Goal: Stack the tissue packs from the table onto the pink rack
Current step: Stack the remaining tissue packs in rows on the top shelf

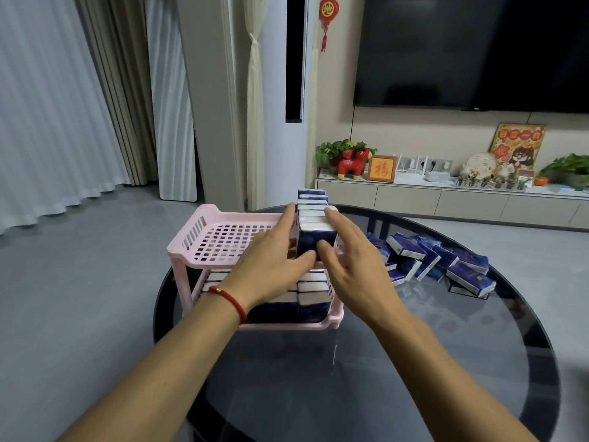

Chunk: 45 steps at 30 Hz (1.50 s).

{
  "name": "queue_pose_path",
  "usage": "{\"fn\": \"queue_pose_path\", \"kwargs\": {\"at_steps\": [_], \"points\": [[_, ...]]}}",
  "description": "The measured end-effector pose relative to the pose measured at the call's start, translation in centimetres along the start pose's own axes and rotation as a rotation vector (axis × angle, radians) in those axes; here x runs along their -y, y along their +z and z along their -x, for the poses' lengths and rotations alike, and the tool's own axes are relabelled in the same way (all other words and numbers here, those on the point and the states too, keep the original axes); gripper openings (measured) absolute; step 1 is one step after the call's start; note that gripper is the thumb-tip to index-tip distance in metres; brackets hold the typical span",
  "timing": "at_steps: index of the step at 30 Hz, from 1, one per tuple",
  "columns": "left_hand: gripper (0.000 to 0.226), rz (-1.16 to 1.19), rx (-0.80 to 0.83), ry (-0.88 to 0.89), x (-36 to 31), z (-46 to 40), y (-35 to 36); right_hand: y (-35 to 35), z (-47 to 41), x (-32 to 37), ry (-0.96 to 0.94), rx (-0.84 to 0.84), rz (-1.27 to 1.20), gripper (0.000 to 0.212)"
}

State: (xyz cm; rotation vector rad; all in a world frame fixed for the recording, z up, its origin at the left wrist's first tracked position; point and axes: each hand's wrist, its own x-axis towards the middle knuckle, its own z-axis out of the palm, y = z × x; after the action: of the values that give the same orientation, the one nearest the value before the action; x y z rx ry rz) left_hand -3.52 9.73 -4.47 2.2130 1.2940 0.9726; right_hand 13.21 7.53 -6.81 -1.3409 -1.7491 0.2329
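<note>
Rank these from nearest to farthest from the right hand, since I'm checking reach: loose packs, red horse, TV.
1. Loose packs, on the table just right of the right hand.
2. Red horse, on the cabinet beyond.
3. TV, high on the wall.

Both bare forearms reach forward from the bottom edge and converge toward the middle. The left hand (271, 260) lies palm-right, its straight fingers (287, 218) flat against the left side of a row of upright blue-and-white tissue packs (314, 228), thumb at the near end. The right hand (353, 256) mirrors it on the right side, fingers straight. A red cord bracelet (229, 298) circles the left wrist.
</note>
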Motion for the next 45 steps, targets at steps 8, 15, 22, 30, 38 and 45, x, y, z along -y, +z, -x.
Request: {"fn": "queue_pose_path", "kwargs": {"at_steps": [8, 15, 22, 30, 38, 45], "points": [[0.040, -0.271, 0.246, -0.134, -1.5, -0.1, 0.3, -0.2, -0.4, -0.1, 0.008, 0.005, 0.021, 0.053], [0.033, 0.433, 0.193, -0.260, -1.0, -1.8, -1.5, -1.0, -0.5, 0.4, 0.043, -0.012, -0.177, 0.058], [0.047, 0.943, 0.001, -0.430, -2.0, -6.9, 0.1, -2.1, -6.7, 2.2, 0.255, 0.050, -0.402, 0.052], [0.045, 0.977, -0.033, -0.465, -1.4, -7.8, 1.5, -1.0, -9.5, 1.4, 0.513, 0.157, -0.470, 0.066], [0.059, 0.998, -0.011, -0.477, -1.4, -7.6, 1.4, -1.4, -9.8, 1.5, 0.606, 0.247, -0.611, 0.071], [0.060, 1.018, -0.011, -0.505, -1.2, -7.9, 1.5, -1.2, -10.0, 1.9, 0.664, 0.257, -0.741, 0.077]]}}
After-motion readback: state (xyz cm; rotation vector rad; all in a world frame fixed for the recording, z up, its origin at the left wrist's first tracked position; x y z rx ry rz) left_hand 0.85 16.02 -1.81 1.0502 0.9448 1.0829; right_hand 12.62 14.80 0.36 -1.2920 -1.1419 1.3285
